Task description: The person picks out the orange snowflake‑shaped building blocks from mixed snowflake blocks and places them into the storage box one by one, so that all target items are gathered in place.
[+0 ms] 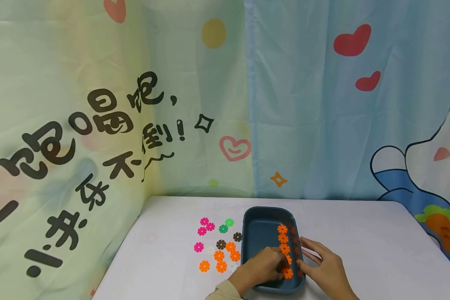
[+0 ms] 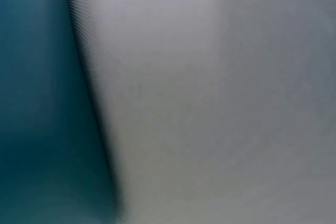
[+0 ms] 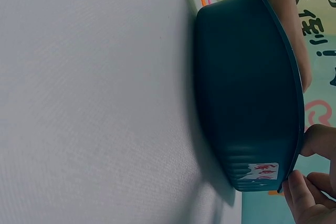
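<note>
A dark blue plastic tray (image 1: 260, 227) stands on the table. Along its right inside wall runs a row of several orange notched snowflake discs (image 1: 283, 238). My left hand (image 1: 264, 264) reaches in over the left rim, its bent fingers at a disc low in the row, which they partly cover. At the tray's right rim, my right hand (image 1: 328, 266) holds the edge between thumb and fingers. From the right wrist view, the tray's outer wall (image 3: 247, 82) carries a label, and the right hand's fingers (image 3: 300, 199) meet the rim beside it.
Left of the tray lie loose notched discs: orange ones (image 1: 221, 266), pink ones (image 1: 198, 247), green ones (image 1: 223, 228), brown ones (image 1: 221, 244) and pale ones (image 1: 211, 250). A printed curtain (image 1: 292, 104) hangs behind the white table (image 1: 363, 237). The left wrist view is blurred, with a blue-green surface (image 2: 42, 98) on its left.
</note>
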`<state>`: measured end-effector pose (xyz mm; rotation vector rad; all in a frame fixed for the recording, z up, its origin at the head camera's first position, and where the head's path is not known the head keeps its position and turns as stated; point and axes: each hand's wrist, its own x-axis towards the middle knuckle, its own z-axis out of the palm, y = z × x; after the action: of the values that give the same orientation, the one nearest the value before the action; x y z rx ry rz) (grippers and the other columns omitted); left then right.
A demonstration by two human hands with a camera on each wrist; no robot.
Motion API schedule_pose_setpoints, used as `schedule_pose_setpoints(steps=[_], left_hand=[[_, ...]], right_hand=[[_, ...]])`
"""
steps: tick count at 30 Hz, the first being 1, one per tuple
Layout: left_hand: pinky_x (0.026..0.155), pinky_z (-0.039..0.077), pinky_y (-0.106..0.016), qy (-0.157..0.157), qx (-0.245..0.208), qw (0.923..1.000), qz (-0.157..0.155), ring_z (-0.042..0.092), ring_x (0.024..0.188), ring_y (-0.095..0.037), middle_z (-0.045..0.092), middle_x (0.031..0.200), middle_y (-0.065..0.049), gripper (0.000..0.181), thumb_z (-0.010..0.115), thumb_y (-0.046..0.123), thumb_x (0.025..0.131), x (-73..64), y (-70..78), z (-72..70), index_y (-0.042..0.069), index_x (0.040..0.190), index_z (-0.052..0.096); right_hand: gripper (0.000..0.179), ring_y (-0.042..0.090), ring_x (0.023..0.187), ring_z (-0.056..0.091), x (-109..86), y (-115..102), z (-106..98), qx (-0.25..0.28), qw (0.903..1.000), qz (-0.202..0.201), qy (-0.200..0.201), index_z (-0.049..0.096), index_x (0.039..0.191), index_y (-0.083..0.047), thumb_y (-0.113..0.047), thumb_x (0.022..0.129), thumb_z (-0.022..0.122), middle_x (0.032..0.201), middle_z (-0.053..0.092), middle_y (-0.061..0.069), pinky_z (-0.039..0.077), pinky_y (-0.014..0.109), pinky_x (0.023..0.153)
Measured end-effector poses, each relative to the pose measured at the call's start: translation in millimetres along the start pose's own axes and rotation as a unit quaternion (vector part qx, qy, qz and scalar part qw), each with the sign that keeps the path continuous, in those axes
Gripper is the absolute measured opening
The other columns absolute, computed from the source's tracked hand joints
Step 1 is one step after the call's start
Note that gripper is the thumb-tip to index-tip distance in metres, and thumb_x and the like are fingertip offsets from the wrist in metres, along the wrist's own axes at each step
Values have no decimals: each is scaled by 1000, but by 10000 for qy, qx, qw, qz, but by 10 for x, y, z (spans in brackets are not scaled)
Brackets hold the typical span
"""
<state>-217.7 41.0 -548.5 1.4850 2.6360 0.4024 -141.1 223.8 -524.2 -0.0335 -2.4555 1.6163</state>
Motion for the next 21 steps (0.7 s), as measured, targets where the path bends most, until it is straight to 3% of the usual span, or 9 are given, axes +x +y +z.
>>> schedule_pose_setpoints(steps=[8,15,21], left_hand=[[63,40,-4,81,-381,9992,-33,49,72,9,60,86,14,23,82,19,79,-13,-15,-63,15,100,73],[66,41,-3,404,-529,9978,25,52,77,9,62,94,9,23,79,17,83,-94,-59,-247,12,104,72],[71,43,-4,712,-972,9927,-12,56,82,7,65,98,8,25,79,12,82,-218,-171,-404,10,106,72]], right_hand=[[63,36,115,59,5,-10,0,66,9999,122,-29,55,133,3,6,75,79,132,55,19,53,29,85],[64,36,115,59,1,-7,-3,42,10000,38,-19,54,134,2,7,74,78,132,55,19,53,27,84],[65,35,115,59,4,-4,2,19,9999,108,-71,54,135,1,6,75,78,133,54,19,53,27,84]])
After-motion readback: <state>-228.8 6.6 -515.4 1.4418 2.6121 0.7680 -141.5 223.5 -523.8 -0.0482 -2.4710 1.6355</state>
